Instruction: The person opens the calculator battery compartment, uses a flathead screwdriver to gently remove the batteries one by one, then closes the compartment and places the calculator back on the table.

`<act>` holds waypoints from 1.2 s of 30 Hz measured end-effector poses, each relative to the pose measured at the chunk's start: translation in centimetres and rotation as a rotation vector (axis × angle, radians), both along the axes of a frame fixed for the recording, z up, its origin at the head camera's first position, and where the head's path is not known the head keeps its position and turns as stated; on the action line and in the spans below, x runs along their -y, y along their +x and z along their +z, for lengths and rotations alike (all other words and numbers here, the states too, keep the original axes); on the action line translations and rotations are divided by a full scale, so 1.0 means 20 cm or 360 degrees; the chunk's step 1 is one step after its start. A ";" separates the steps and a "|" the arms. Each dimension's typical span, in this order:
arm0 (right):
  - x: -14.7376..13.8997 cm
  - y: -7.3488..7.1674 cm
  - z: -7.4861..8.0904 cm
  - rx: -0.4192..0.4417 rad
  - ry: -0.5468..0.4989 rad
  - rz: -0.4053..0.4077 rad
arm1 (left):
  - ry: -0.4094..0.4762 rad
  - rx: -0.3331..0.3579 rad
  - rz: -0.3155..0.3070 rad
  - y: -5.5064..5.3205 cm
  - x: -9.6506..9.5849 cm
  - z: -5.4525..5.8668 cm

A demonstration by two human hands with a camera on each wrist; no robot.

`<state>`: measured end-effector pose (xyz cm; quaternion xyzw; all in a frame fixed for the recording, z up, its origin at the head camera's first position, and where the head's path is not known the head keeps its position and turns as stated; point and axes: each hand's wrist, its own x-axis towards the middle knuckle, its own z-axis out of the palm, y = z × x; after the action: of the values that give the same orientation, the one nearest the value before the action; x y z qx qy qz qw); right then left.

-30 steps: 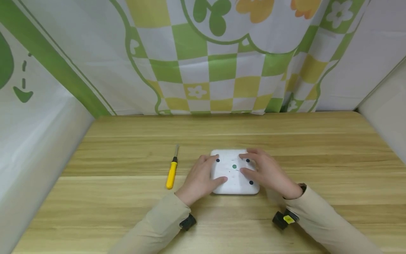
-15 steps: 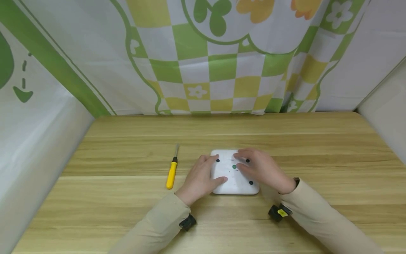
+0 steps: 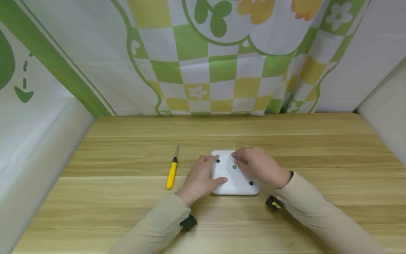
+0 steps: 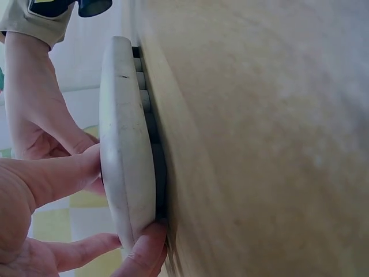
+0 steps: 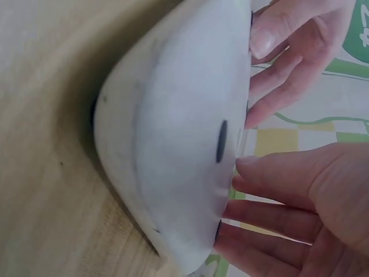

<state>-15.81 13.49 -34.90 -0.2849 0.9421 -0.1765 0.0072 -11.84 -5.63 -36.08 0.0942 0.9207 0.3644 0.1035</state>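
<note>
A white rounded-square box [image 3: 222, 188] lies on the table with black dots at its corners and a green dot [image 3: 234, 167] near the middle. In the left wrist view its side shows a row of dark and grey recesses below the white shell. My left hand [image 3: 200, 179] grips its left side, the thumb on the top face and a finger [image 4: 149, 251] at the edge. Over the upper right part, my right hand [image 3: 260, 165] touches the top, fingers extended and thumb close to them in the right wrist view [image 5: 282, 208]. That hand covers much of the upper right corner.
A screwdriver [image 3: 171, 174] with a yellow handle lies left of my left hand, its tip pointing away. The wooden table [image 3: 127, 148] ends at a patterned curtain [image 3: 222, 70] behind. Cameras [image 3: 188, 222] are strapped at both wrists.
My right hand has moved left over the box, its fingers and thumb drawing closer together and hiding more of the upper right dot. The left hand and the box stay in place.
</note>
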 end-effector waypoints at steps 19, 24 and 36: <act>0.01 -0.08 0.01 0.0040 0.0057 0.0213 | -0.0097 0.0014 0.0008 0.00 -0.02 0.01; 0.01 -0.09 0.01 -0.0047 0.0129 0.0307 | -0.0101 0.0013 0.0008 0.00 -0.02 0.01; 0.02 -0.10 0.02 -0.0246 0.0331 0.0461 | -0.0119 -0.0009 -0.0015 0.00 -0.01 0.01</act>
<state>-17.78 13.08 -34.40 -0.4280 0.9022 -0.0528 -0.0104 -11.82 -5.35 -35.95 0.0955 0.9335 0.3290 0.1061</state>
